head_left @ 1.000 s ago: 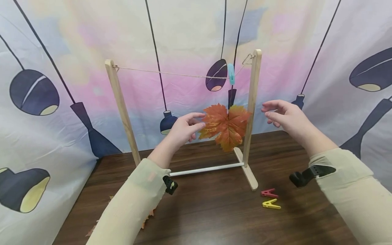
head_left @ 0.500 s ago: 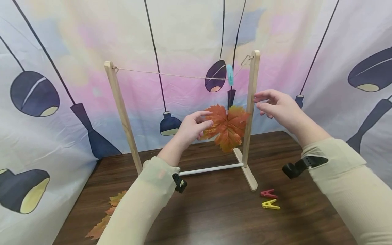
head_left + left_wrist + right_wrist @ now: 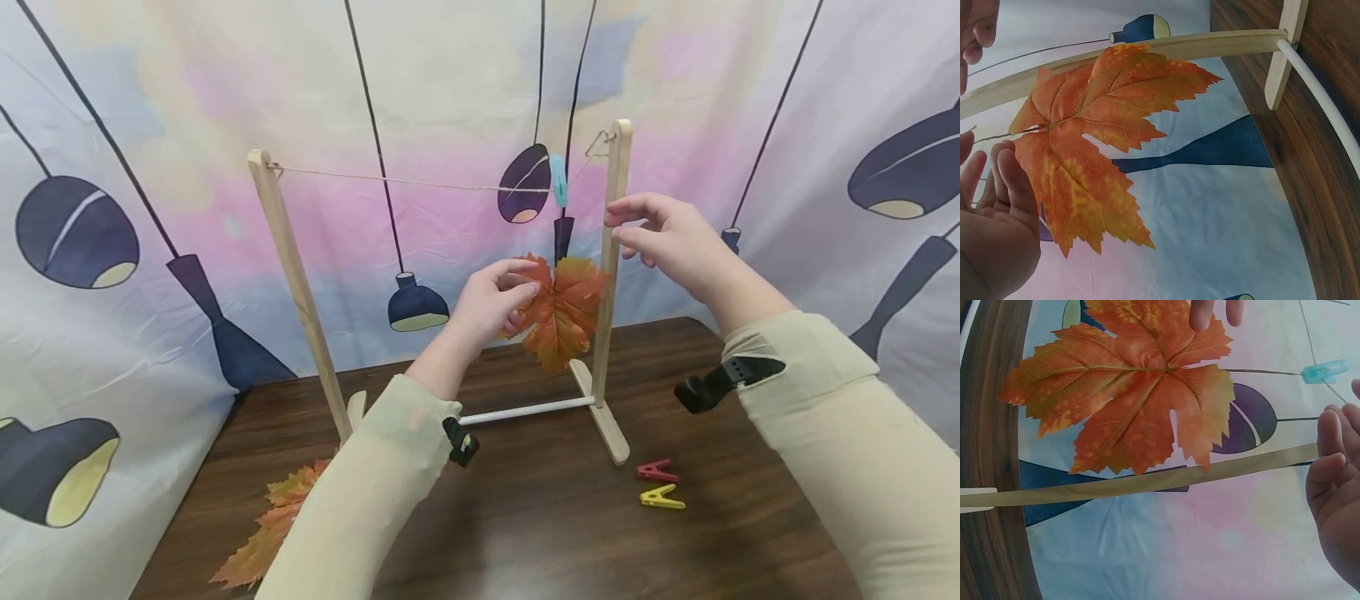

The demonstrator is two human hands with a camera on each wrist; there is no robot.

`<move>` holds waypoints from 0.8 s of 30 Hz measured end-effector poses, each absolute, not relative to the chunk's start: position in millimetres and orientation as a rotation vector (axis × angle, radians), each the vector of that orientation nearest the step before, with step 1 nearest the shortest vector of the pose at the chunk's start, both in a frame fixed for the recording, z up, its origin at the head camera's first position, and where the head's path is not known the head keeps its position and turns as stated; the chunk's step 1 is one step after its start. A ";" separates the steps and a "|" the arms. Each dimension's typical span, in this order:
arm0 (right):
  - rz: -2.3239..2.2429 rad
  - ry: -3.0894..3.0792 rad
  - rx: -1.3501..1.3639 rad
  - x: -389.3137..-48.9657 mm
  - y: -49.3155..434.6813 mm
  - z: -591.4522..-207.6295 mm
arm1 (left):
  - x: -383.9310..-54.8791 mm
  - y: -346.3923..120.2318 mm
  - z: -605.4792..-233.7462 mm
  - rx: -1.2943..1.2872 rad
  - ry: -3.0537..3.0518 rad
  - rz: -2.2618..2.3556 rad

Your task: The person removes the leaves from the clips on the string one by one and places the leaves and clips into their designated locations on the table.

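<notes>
An orange-red artificial maple leaf (image 3: pixel 558 312) hangs by its thin stem from a light-blue clothespin (image 3: pixel 558 181). That clothespin (image 3: pixel 1325 371) is clipped on a string (image 3: pixel 420 181) strung between two wooden posts. At the leaf's left edge is my left hand (image 3: pixel 491 300), its fingers loosely bent and overlapping the leaf in the head view. The left wrist view has these fingers right beside the leaf (image 3: pixel 1085 137), near its stem. My right hand (image 3: pixel 667 237) is raised by the right post (image 3: pixel 613 267), fingers relaxed, with nothing in them.
A red clothespin (image 3: pixel 657 470) and a yellow clothespin (image 3: pixel 662 497) lie on the dark wooden table (image 3: pixel 540 517). More autumn leaves (image 3: pixel 262 533) lie at the left, partly behind my left sleeve. A white rod (image 3: pixel 525 411) joins the bases of the stand.
My left hand has moved right, over the leaf's left edge. My right hand has moved left and up toward the right post. The leaf stays hanging from the blue clothespin.
</notes>
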State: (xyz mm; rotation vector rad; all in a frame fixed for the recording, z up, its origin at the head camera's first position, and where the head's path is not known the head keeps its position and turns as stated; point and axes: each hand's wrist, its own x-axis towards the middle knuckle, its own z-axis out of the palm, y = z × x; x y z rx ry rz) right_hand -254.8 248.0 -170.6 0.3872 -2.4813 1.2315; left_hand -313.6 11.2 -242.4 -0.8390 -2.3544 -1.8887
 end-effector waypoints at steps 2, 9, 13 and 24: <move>1.224 -2.480 0.386 -254.9 246.1 -167.3 | -313.9 13.4 -240.8 -0.827 -2.341 -1.889; 1.244 -2.461 0.392 -259.3 232.1 -158.0 | -313.6 23.8 -243.7 -0.763 -2.195 -1.999; 1.257 -2.456 0.401 -261.4 222.7 -150.7 | -314.3 29.3 -245.4 -0.726 -2.106 -2.063; 1.243 -2.435 0.402 -264.2 208.8 -134.8 | -312.4 41.4 -236.2 -0.708 -2.090 -2.069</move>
